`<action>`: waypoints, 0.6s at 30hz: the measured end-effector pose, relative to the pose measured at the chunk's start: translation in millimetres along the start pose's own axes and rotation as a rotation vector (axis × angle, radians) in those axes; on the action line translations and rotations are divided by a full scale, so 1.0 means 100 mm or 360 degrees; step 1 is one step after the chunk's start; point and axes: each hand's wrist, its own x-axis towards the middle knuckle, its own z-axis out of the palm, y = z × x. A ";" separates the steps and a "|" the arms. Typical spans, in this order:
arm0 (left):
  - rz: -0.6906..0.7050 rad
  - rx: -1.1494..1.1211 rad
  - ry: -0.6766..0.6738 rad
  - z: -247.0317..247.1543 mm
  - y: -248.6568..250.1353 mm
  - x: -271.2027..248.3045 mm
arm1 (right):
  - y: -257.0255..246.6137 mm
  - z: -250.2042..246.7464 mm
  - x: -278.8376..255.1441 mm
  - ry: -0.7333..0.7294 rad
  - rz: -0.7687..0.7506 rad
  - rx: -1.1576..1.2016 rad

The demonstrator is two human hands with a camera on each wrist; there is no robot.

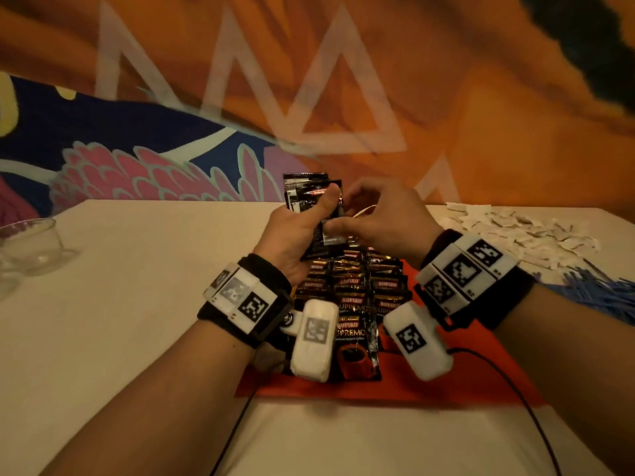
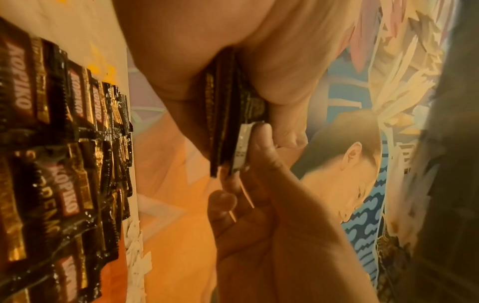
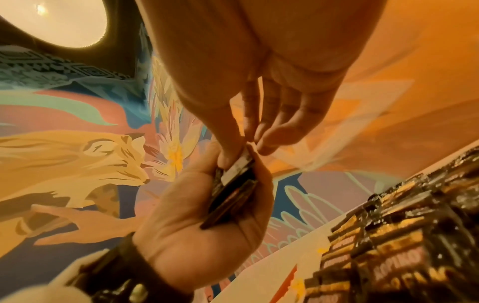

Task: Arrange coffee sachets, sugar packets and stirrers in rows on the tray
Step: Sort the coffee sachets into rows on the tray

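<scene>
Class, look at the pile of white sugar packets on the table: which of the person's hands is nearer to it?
Right. The right hand is just left of the sugar packets, pinching a sachet from the stack; the left hand, gripping that stack, is farther left.

Sachet rows (image 1: 350, 290) on the tray (image 1: 481, 379); sugar packets (image 1: 522, 235) and stirrers (image 1: 604, 290) rightward (glass cup (image 1: 31, 245) far left)

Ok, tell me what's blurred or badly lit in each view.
Head view: warm dim light, mural smeared, sugar packets soft. Left wrist view: laid sachets blurred, held sachets sharper. Right wrist view: ceiling lamp blown out, tray edge blurred.
</scene>
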 end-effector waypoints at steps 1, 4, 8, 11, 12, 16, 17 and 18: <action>0.0019 0.0036 0.0012 0.00 0.00 0.00 | 0.02 0.02 0.01 0.0023 -0.0018 0.0035; 0.0059 0.0169 0.0009 0.02 -0.02 0.00 | 0.09 0.05 0.02 0.0046 0.0016 0.0144; 0.0150 0.0223 0.0166 0.02 -0.03 0.03 | 0.19 -0.03 0.07 0.0245 0.0138 0.0198; 0.0322 0.0270 0.0316 0.01 -0.02 0.05 | 0.17 -0.10 0.06 0.0425 -0.0003 -0.0036; 0.0372 0.0332 0.0292 0.01 -0.01 0.05 | 0.14 -0.10 0.04 0.0438 -0.0077 -0.0107; 0.0504 0.0411 0.0052 0.08 -0.01 -0.02 | 0.03 0.05 -0.05 0.0285 -0.0369 -0.0228; 0.0513 0.0378 0.0006 0.09 -0.01 -0.04 | 0.03 0.09 -0.06 0.0246 -0.0436 -0.0275; 0.0515 0.0337 -0.0020 0.10 0.00 -0.05 | 0.02 0.11 -0.06 0.0213 -0.0484 -0.0322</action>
